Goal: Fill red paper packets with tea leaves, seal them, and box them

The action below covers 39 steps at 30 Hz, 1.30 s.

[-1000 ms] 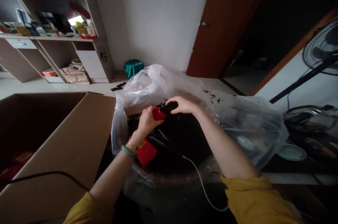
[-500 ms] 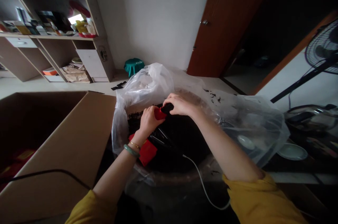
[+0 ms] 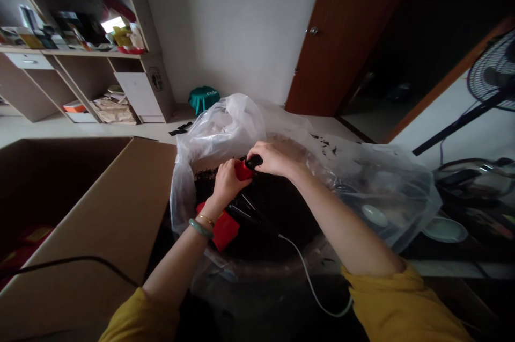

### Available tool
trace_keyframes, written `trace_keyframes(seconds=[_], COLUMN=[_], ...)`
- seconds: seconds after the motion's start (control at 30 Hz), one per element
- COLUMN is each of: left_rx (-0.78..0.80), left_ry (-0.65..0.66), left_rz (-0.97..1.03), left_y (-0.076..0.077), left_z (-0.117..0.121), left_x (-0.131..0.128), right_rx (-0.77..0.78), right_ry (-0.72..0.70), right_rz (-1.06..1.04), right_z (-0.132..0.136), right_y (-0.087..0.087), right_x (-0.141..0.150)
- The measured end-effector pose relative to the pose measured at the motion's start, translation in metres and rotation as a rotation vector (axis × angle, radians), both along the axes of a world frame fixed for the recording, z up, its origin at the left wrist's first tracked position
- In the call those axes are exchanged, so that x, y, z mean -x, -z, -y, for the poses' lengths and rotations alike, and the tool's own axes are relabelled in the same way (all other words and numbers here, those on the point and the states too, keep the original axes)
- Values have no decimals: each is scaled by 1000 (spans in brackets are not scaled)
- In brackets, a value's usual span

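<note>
My left hand is closed around a small red packet held over a heap of dark loose leaves. My right hand pinches a dark clump at the packet's top edge. The heap lies in a round basket lined with a clear plastic bag. A second red packet rests on the basket's near side beneath my left wrist, beside a black tool with a white cord.
A large open cardboard box stands at my left, with red packets inside at its bottom. Shelving lines the far left wall and a brown door stands behind. A fan and dishes are at the right.
Both hands have shifted slightly up and left over the heap, and my right hand's fingers have closed more tightly on the top of the red packet.
</note>
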<state>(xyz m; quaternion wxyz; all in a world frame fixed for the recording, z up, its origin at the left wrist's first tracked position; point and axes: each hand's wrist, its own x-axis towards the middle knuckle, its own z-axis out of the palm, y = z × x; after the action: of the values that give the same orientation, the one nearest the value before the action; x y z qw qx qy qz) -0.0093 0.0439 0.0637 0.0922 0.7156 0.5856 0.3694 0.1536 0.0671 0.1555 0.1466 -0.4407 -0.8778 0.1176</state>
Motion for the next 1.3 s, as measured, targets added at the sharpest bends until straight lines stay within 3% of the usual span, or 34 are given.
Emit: trace_keyframes(seconds=[0.2, 0.43, 0.63, 0.8, 0.9, 1.13, 1.23, 1.3], left_rx=[-22, -37, -24, -25, -13, -10, -58, -96], left_ry=[10, -18, -10, -16, -25, -58, -84, -102], left_rz=[11, 37, 21, 54, 73, 133, 190, 253], left_y=[3, 2, 2, 7, 9, 8, 6, 7], left_z=[-1, 0, -1, -1, 1, 4, 5, 6], left_x=[-1, 0, -3, -3, -2, 3, 5, 4], right_rx=[17, -116, 33, 22, 4, 60, -18, -83], right_ry=[-26, 125, -6, 134, 150, 308, 365, 303], right_rz=[-13, -79, 17, -15, -27, -357, -388, -405], right_z=[-5, 2, 1, 0, -1, -18, -21, -14], right_y=[9, 7, 5, 13, 21, 25, 27, 30], right_x=[1, 5, 7, 13, 19, -5, -21, -22])
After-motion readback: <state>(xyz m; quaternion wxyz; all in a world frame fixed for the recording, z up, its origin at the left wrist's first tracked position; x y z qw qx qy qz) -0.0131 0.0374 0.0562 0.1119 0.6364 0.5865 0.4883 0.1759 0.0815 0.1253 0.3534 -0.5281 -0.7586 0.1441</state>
